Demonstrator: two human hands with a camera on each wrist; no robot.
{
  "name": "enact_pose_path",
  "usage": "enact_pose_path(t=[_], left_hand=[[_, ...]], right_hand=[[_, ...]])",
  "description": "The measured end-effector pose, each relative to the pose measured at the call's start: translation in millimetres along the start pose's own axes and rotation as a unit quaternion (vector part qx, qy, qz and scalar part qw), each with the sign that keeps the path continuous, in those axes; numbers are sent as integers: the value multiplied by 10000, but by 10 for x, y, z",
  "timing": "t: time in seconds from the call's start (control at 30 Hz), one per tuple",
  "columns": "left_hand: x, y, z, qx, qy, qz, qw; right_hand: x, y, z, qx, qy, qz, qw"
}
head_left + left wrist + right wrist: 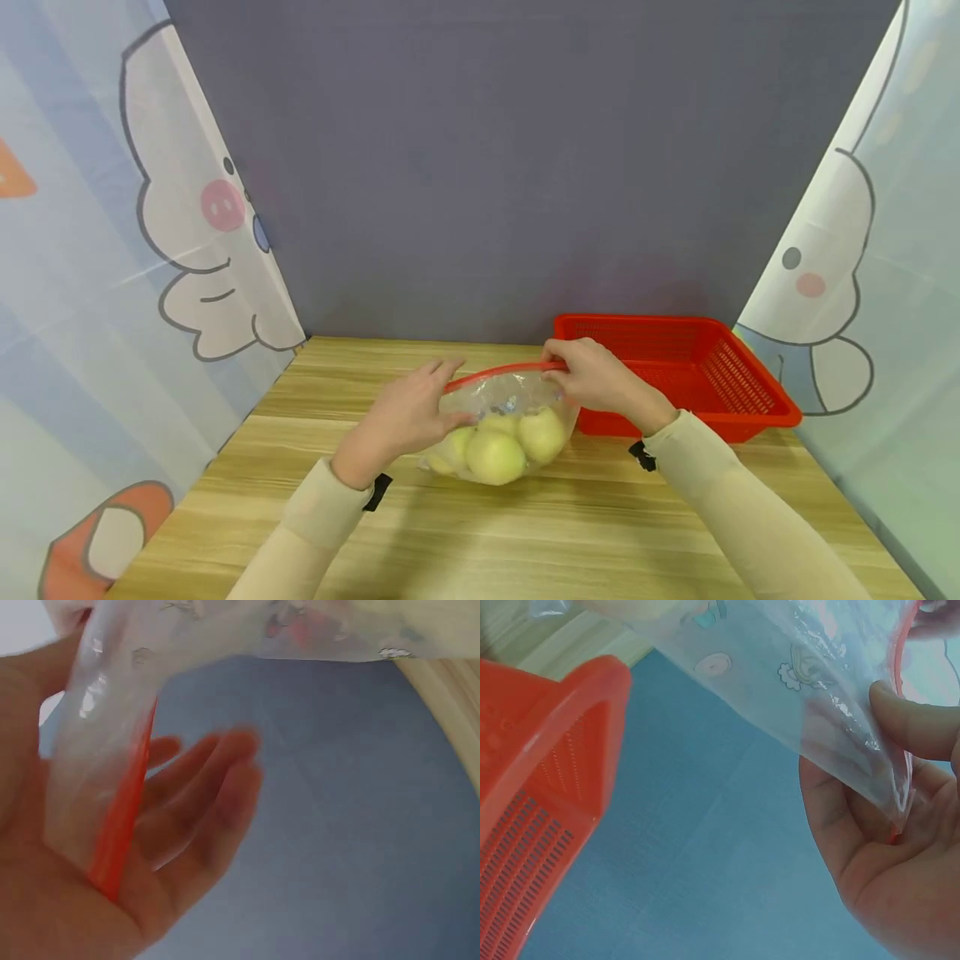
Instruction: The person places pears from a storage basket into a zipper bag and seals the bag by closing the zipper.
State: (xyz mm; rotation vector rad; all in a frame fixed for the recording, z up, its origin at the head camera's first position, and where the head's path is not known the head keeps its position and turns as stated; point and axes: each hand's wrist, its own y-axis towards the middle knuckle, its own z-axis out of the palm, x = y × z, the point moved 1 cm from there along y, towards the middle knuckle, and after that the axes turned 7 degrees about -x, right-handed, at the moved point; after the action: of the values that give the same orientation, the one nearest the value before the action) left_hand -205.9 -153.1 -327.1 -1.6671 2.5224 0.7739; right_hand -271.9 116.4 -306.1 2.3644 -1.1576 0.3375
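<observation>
I see my left hand (405,417) and right hand (596,379) pinching the bag (498,433) of apples (495,454) mid-table (480,533); red basket (720,375) at 2 o'clock, touching it.

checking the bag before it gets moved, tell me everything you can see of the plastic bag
The plastic bag is clear, thin film with a red zip strip along its top edge and small printed figures. It rests on the wooden table, just in front of the red basket, holding several pale yellow-green round fruits. The left hand holds the strip's left end, fingers fairly straight; the right hand pinches its right end.
</observation>
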Motion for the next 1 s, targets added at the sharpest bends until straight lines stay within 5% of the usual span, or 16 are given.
enact_pose_path(t=[0.1, 0.23, 0.6, 0.77, 1.0], left_hand=[[-12, -24, 106, 763, -10, -214, 9969], [-1, -112, 278, 1311, -222, -109, 9911], [-110, -321, 657, 1956, -441, 356, 9790], [-119, -339, 754, 1712, 131, 400, 9843], [79, -171, 911, 809, 542, 463, 9942]], right_hand=[[-4, -57, 66, 12, -106, -297, 9995], [-9, -170, 193, 55, -192, -658, 9976], [4, -483, 487, 1727, -63, -342, 9844], [47, -580, 725, 1373, -593, -748, 9859], [16, -540, 1041, 64, -1391, -1072, 9844]])
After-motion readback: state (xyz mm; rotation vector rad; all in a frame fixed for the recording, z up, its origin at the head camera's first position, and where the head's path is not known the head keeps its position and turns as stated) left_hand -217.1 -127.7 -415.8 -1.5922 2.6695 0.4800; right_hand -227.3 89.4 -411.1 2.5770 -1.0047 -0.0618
